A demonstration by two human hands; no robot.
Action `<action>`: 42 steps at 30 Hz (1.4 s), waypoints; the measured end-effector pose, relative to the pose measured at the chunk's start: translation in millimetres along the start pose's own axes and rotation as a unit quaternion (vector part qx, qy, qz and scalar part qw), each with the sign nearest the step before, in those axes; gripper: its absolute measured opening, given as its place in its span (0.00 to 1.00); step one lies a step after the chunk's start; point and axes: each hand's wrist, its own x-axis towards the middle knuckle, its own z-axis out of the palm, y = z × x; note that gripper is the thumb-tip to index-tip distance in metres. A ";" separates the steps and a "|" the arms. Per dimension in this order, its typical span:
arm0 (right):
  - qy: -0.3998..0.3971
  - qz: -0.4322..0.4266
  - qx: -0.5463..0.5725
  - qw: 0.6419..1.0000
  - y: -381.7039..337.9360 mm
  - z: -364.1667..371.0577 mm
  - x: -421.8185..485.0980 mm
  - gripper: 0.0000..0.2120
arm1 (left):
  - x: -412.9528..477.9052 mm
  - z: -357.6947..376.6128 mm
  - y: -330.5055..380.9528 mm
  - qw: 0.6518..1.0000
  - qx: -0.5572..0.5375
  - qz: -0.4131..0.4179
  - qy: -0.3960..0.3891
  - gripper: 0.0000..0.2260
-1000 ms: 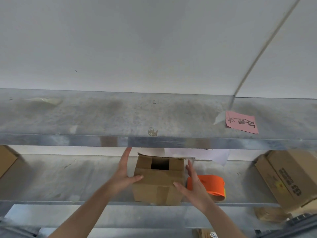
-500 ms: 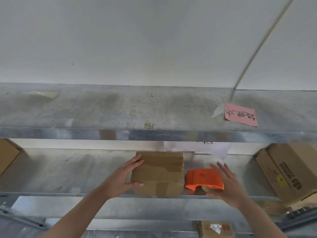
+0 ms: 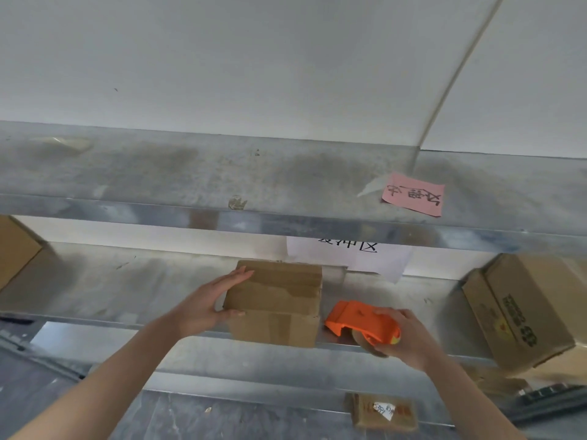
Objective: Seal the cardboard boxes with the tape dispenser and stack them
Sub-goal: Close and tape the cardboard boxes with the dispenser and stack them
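Right hand (image 3: pixel 405 339) grasps orange plastic tape dispenser (image 3: pixel 357 317); long axis 10–4 o'clock, nose toward 10, facing brown cardboard box (image 3: pixel 276 300). Left hand (image 3: pixel 206 308), fingers straight, presses box's 9 o'clock side.

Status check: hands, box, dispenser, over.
Left hand flat against the cardboard box, flaps closed, on the shelf. Right hand grips the orange tape dispenser beside it. Nothing over the box top.
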 end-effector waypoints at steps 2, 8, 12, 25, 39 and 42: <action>0.019 -0.001 0.013 1.000 5.8 6.9 -2.5 0.35 | -0.8 1.7 2.8 1.000 0.014 0.001 -0.001 0.30; 0.053 0.014 0.054 0.997 10.8 19.3 -16.0 0.33 | 1.4 1.4 2.9 0.998 0.051 -0.002 -0.023 0.28; 0.087 0.034 0.085 0.992 19.2 25.5 -29.5 0.33 | 1.3 3.2 3.3 0.998 0.053 -0.004 -0.021 0.27; 0.219 -0.036 0.125 0.967 -19.6 -37.5 -96.7 0.39 | 3.5 -1.5 8.2 0.998 0.019 -0.006 -0.063 0.24; 0.164 -0.197 0.211 0.943 -206.5 -42.4 -61.4 0.34 | 1.1 -27.0 58.0 0.916 -0.366 -0.095 0.137 0.29; 0.147 -0.216 0.229 0.938 -223.9 -36.3 -52.9 0.32 | -4.1 -46.7 53.6 0.821 -0.550 -0.150 0.026 0.39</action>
